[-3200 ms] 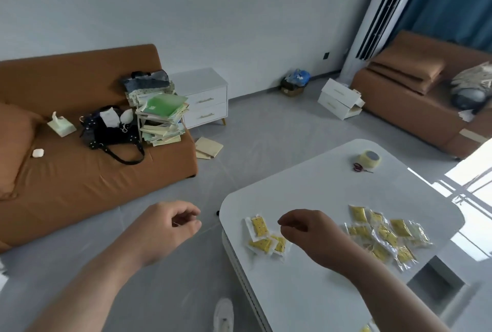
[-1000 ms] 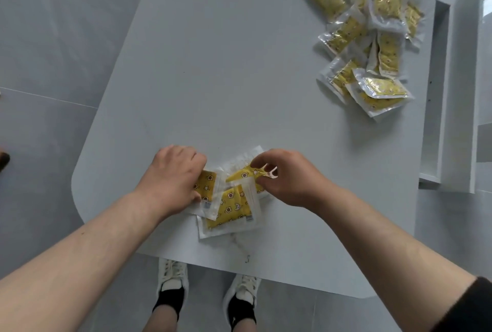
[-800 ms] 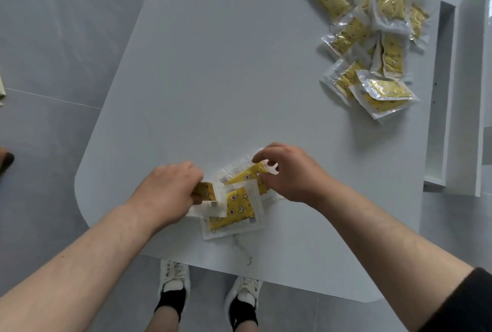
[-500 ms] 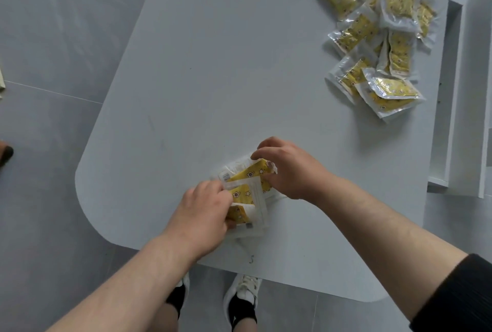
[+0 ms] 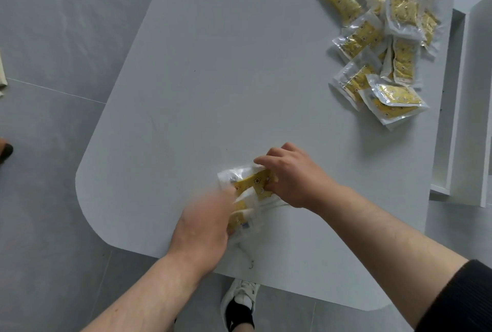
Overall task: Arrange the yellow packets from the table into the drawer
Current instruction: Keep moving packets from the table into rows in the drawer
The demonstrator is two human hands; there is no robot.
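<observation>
Near the front edge of the white table (image 5: 226,70) lies a small bunch of yellow packets (image 5: 251,185) in clear wrappers. My right hand (image 5: 292,177) pinches the top packet of the bunch from the right. My left hand (image 5: 205,222), blurred by motion, presses on the lower packets from the left and covers part of them. A larger heap of yellow packets (image 5: 378,39) lies at the table's far right. The open white drawer (image 5: 468,108) sticks out past the table's right edge.
The floor is grey tile on the left and below the table. My shoe (image 5: 239,302) shows under the table's front edge. A dark object (image 5: 5,149) sits at the far left edge on the floor.
I have stepped up to the table and looked down. Both hands came onto the small bunch, and my left hand slid right, pushing the packets together against my right hand.
</observation>
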